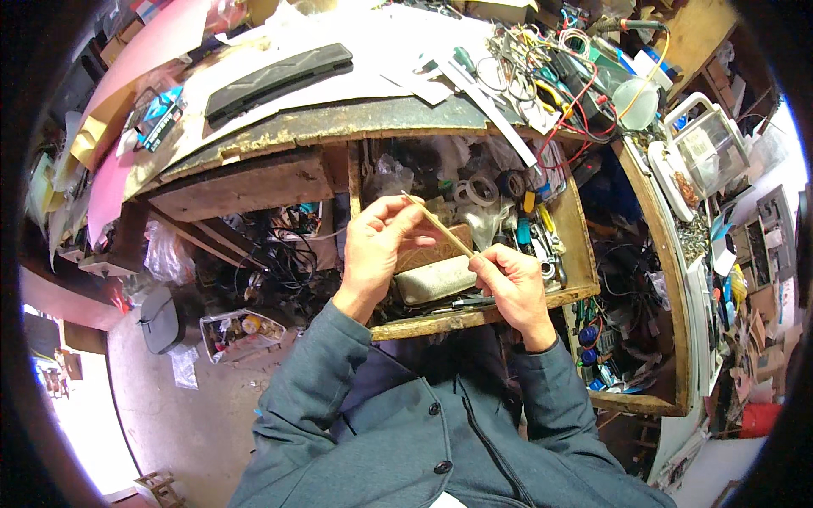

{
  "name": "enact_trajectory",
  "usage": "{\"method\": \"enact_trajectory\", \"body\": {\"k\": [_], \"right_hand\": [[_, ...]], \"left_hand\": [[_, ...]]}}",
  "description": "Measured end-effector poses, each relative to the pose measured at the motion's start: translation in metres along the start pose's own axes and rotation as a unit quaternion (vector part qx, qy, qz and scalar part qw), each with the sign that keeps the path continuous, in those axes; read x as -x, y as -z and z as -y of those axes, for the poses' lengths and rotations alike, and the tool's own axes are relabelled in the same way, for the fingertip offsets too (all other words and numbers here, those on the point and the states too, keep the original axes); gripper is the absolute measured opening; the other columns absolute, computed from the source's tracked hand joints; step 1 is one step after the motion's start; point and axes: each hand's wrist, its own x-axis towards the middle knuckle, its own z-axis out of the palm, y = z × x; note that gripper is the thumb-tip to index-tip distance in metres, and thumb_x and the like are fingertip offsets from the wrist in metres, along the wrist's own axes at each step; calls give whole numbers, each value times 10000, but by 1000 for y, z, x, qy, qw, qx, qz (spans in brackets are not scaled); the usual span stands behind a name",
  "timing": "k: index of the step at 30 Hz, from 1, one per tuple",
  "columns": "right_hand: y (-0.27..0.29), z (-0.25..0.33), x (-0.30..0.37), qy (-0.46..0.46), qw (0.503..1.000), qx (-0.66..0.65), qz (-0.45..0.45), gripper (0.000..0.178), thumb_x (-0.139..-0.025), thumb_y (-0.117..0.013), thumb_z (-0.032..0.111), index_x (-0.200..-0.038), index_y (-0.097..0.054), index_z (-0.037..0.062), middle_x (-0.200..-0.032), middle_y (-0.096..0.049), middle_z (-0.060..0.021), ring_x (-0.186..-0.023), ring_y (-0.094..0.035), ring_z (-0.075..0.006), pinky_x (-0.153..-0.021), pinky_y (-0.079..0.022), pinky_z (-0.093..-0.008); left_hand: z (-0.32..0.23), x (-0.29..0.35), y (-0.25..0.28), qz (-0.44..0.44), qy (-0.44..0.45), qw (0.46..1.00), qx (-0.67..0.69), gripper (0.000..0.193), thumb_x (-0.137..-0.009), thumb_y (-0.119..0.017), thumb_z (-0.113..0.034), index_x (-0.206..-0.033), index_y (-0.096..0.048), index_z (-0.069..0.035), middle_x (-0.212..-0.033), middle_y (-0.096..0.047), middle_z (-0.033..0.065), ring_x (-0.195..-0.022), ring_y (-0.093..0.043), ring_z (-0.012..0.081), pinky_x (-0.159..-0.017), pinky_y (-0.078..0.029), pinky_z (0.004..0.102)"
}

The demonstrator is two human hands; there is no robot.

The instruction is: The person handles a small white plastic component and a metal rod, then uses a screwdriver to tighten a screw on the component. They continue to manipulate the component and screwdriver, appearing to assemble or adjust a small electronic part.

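A thin, straight tan rod slants between my hands, its far end up to the left. The frames do not show whether it is a pencil or a plain stick. My left hand pinches it near the upper end with thumb and fingers. Its lower end sits in the fingertips of my right hand. Both hands are above a pulled-out wooden drawer. Under the rod lies an oblong cream case, with tape rolls, plastic bags and tools further in.
On the bench above lie a long black case, a white strip and tangled wires. Another open compartment holds parts at the right. A bin of scraps stands on the floor at left.
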Motion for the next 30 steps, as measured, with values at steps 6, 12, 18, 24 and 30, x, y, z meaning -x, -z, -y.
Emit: {"method": "enact_trajectory", "body": {"k": [6,12,18,24,30], "right_hand": [[5,-3,-3,-1,999,4,43,205,-980,-641,194,-877,-696,25,-672,-616,16,-579,-522,-34,-529,-411,-198],[5,-5,-5,-4,999,-23,49,167,-953,-657,158,-872,-695,17,-668,-621,15,-586,-543,-36,-537,-440,-214],[4,2,-6,-22,994,-100,45,121,-926,-692,102,-1011,-685,17,-774,-631,33,-658,-532,-18,-574,-422,-189],[3,-3,-2,25,999,-28,13,122,-936,-678,126,-934,-713,9,-730,-635,20,-683,-526,-31,-607,-428,-214],[9,-4,-1,12,999,15,29,161,-954,-639,138,-918,-714,1,-722,-646,-10,-676,-568,-77,-621,-458,-240]], "left_hand": [[4,-4,4,-5,-45,999,27,203,-1009,-582,-167,-1135,-629,-16,-972,-713,133,-837,-723,231,-716,-618,337],[4,-3,4,-18,-63,997,45,142,-994,-596,-146,-1091,-626,-46,-962,-717,127,-825,-724,229,-701,-618,347],[3,0,6,-4,-63,997,38,112,-964,-620,-126,-1042,-636,-46,-934,-708,108,-837,-717,217,-737,-614,370],[4,2,9,-14,-66,997,43,95,-946,-627,-95,-1007,-634,-22,-936,-698,112,-862,-705,225,-800,-603,385],[7,0,7,6,-79,996,50,87,-950,-617,-75,-1004,-633,-9,-928,-695,112,-847,-697,212,-830,-593,380]]}}
